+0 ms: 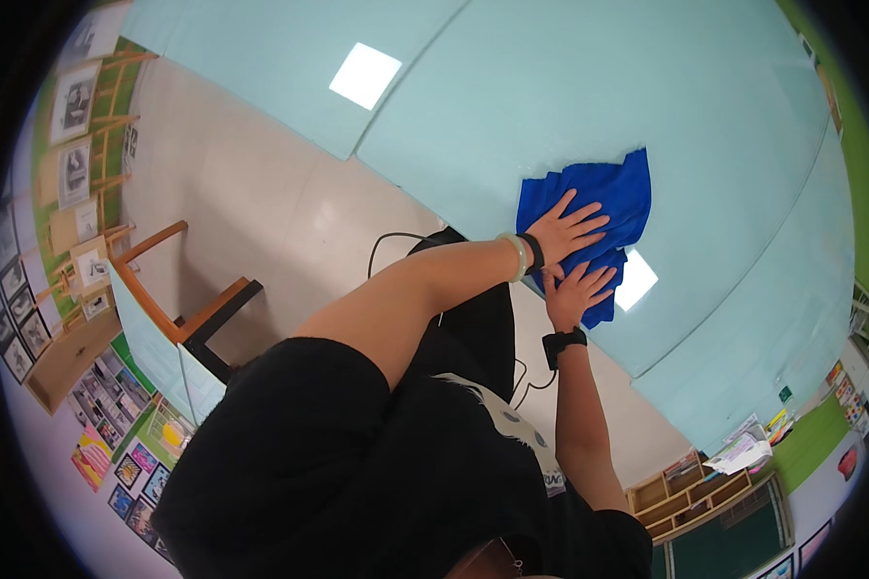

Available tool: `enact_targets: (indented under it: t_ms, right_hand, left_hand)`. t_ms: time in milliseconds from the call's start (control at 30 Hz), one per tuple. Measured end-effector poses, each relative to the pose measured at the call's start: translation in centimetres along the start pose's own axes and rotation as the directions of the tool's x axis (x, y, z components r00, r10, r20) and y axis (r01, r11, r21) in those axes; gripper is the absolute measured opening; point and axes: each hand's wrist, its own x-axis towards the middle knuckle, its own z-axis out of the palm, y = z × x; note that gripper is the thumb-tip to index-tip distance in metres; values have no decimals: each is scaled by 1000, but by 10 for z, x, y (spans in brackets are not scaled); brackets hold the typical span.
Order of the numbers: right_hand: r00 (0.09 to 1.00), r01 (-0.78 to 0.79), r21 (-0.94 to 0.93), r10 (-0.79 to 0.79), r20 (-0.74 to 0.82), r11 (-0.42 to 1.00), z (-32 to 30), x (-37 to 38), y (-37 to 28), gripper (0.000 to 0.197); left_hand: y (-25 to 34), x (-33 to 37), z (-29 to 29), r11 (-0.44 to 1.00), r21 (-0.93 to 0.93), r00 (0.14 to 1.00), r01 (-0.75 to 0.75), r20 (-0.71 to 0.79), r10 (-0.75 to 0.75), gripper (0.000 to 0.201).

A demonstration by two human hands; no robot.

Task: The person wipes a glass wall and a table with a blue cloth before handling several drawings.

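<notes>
Across a pale turquoise tabletop [724, 106], the left hand [563, 235] and right hand [572, 297] lie flat, splayed, upon a rumpled blue cloth [624, 198].

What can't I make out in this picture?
All in the head view:
Pale blue tabletop under the blue cloth: covered by the cloth.
Palms of the left hand and right hand: facing down, hidden by the hands' own backs.
The tabletop's far side: cut off by the picture's upper edge.
Details in the framed wall pictures: too small.
</notes>
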Motion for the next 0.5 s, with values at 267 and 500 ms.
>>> enact_targets:
  t_ms: [267,500]
  right_hand:
    - [972,230,-16,-229,55,973,6,8,-75,97]
    - [919,371,-51,-359,166,927,-2,38,-149,93]
  left_hand:
    - [-53,-97,-3,993,-58,990,100,-92,-105,108]
    - [-106,-168,-8,946,-235,939,225,-207,-275,107]
